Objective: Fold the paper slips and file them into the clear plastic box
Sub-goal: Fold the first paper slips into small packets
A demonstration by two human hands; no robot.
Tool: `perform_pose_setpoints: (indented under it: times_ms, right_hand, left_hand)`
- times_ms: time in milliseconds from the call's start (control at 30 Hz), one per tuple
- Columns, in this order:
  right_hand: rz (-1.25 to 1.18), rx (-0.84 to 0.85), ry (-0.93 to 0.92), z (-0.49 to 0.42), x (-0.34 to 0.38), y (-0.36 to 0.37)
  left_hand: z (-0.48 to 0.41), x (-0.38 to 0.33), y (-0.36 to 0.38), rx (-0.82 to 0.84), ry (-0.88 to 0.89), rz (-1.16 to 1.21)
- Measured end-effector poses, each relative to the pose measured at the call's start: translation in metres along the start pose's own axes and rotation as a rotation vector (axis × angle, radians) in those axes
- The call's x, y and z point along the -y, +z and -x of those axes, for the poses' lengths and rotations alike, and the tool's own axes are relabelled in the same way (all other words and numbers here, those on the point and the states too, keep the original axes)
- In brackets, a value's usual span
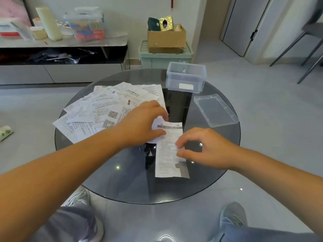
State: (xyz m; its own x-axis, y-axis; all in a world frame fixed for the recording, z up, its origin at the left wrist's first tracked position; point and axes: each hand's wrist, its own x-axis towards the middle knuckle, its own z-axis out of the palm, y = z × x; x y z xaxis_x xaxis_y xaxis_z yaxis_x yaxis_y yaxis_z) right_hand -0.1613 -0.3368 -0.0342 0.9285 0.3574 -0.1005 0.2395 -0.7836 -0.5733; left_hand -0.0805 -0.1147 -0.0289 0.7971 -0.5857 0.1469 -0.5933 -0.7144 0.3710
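Home living room, lived-in, with household storage along the wall.

Shown as such by a low TV-style cabinet (70,43) far beyond the left hand (139,124), loaded with a clear lidded tub (85,23) of odds and ends; straight ahead of both hands, by a cardboard box (167,38) holding a gold tissue box (166,23), stacked on a mint plastic crate (164,57); well beyond the right hand (204,147), by a grey door (244,23) and a thin-legged dark chair (312,29); under the hands, by a low round dark-glass surface (122,180) over pale glossy floor (262,95) tiles.
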Motion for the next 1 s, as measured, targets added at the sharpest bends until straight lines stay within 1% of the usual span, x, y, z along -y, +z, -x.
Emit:
perform_pose_setpoints:
  times_ms: [100,167,233,367,500,633,800,900,1000]
  right_hand:
    - [0.000,-0.031,-0.016,0.006,-0.003,-0.002]
    - [0.002,-0.023,-0.026,0.011,-0.006,-0.002]
    - [0.014,-0.003,-0.026,0.017,-0.006,-0.001]
    - [0.026,0.029,-0.020,0.021,-0.003,0.000]
    - [0.024,0.061,-0.044,0.021,-0.004,0.005]
    - [0.062,0.079,-0.049,0.022,-0.001,0.011]
    - [0.076,0.012,-0.087,0.017,-0.001,0.016]
    - [-0.049,-0.037,-0.072,0.015,-0.002,0.015]
    - [-0.199,-0.095,-0.016,0.009,-0.002,0.012]
  left_hand:
    - [0.016,0.001,-0.005,0.175,0.098,0.020]
    - [0.025,0.002,-0.002,0.244,0.130,0.025]
    - [0.031,0.001,0.001,0.291,0.132,0.093]
    - [0.034,-0.002,-0.001,0.372,0.028,0.240]
    - [0.036,-0.007,-0.009,0.431,-0.077,0.331]
    - [0.038,-0.010,-0.013,0.453,-0.104,0.360]
    - [0.038,-0.015,-0.008,0.436,-0.084,0.353]
    - [0.037,-0.017,-0.007,0.418,-0.081,0.367]
    - [0.036,-0.016,-0.002,0.334,-0.045,0.343]
